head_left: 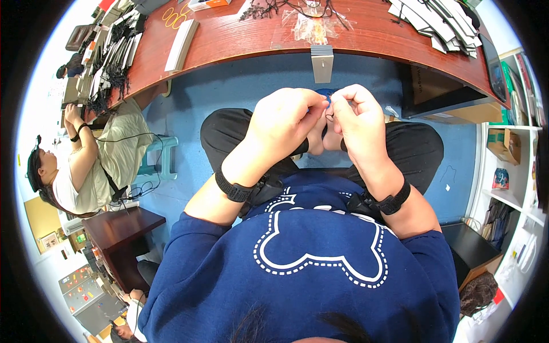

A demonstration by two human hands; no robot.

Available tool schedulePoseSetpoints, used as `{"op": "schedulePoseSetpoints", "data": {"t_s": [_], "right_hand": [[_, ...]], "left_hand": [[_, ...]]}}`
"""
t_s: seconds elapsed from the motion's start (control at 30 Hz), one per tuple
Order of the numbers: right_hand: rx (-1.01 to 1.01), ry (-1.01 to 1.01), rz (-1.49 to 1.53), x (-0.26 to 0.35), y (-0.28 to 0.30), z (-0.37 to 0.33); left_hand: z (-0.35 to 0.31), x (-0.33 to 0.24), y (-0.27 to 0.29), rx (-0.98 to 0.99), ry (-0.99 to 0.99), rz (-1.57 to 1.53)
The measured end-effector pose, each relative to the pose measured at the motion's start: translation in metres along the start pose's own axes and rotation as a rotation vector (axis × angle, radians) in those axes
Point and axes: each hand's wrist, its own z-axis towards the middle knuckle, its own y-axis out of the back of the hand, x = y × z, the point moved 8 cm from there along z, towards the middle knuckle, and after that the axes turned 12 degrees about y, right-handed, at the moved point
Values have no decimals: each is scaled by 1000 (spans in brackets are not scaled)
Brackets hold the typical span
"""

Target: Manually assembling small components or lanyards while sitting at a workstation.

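Note:
Both of my hands are raised close together over my lap, just in front of the table edge. My left hand (286,119) is closed in a pinch, thumb against forefinger; what sits between the fingertips is too small to make out. Facing it, my right hand (362,119) pinches a thin black cord (330,117), a small loop of which shows below the fingertips. Beyond the hands, a narrow white stack with a grey edge (322,64) juts over the front edge of the reddish-brown table (246,40).
Clear plastic scraps (311,26) and tangled black cords (269,8) lie on the table. A white strip stack (182,46) is at left, fanned white pieces (437,23) at right. A co-worker (86,171) sits left near a teal stool (166,157). Shelves (514,166) stand right.

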Motion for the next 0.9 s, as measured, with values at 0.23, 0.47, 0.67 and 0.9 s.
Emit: {"op": "schedulePoseSetpoints", "data": {"t_s": [0.23,0.47,0.67,0.9], "right_hand": [[52,0,22,1,-2,-1],[160,-67,117,0,-10,-5],[167,-25,103,0,-13,-4],[121,30,222,6,-13,-3]], "left_hand": [[4,14,-1,117,253,-234],[2,30,-9,204,406,-354],[2,32,-10,234,438,-349],[-12,41,-33,259,779,-969]]}}
